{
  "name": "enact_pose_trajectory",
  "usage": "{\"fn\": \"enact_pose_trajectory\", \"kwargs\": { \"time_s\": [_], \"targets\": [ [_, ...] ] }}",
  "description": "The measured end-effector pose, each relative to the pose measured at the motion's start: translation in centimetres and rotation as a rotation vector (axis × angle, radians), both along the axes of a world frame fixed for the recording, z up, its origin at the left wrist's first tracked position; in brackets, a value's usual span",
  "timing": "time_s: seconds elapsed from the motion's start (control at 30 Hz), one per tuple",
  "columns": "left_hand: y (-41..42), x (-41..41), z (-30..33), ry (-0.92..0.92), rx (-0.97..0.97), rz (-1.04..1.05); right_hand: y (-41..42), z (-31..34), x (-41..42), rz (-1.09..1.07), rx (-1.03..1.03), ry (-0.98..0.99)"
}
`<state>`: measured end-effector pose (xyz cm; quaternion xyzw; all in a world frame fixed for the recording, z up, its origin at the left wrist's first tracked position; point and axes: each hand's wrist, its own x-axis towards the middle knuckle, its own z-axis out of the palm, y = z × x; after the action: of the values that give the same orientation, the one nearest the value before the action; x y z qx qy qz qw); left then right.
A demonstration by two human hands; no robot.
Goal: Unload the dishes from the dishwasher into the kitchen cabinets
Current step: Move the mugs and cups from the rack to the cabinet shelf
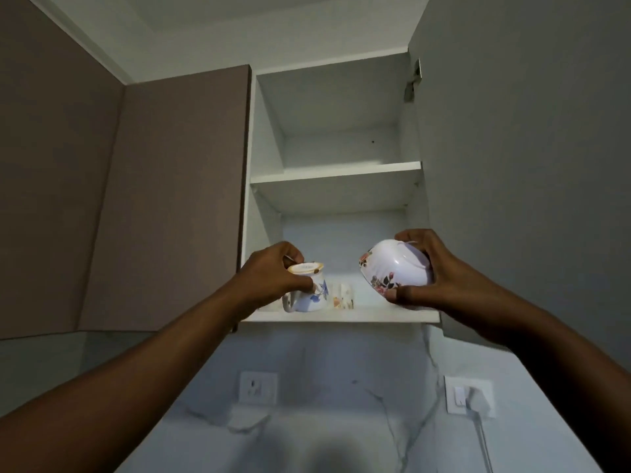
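On the bottom cabinet shelf (341, 315), left hand (269, 278) is gripping a blue-flowered mug (309, 288); at 3 o'clock, right hand (433, 268) is grasping a tilted floral bowl (396, 264).

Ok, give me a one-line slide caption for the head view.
Left hand sets a floral mug on the open cabinet's bottom shelf while right hand holds a floral bowl.

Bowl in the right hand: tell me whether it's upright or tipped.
Tipped. The bowl lies on its side in the right hand, base toward the palm, held above the shelf.
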<state>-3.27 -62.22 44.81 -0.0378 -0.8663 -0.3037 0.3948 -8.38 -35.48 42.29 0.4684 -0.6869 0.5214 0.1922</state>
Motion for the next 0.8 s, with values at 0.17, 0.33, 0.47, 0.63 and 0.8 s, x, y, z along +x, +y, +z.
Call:
{"fn": "enact_pose_trajectory", "kwargs": {
  "time_s": [0.17, 0.33, 0.47, 0.63, 0.8],
  "targets": [
    [-2.0, -8.7, 0.6, -0.049, 0.014, 0.03, -3.4, 2.0, -10.4, -0.024, -0.044, -0.064],
    [-3.9, -13.9, -0.5, -0.122, -0.005, 0.045, -6.1, 2.2, -17.5, -0.075, -0.035, -0.162],
    [-5.1, -15.7, -0.1, -0.167, -0.042, 0.04, -7.4, 2.7, -21.4, -0.2, 0.103, -0.179],
    [-6.0, -15.9, 1.5, -0.298, -0.233, 0.089, -8.1, 3.6, -26.0, -0.402, 0.279, -0.228],
    [-6.2, -15.8, 1.3, -0.265, -0.383, 0.138, -8.6, 4.3, -28.8, -0.594, 0.488, -0.205]
  ]
}}
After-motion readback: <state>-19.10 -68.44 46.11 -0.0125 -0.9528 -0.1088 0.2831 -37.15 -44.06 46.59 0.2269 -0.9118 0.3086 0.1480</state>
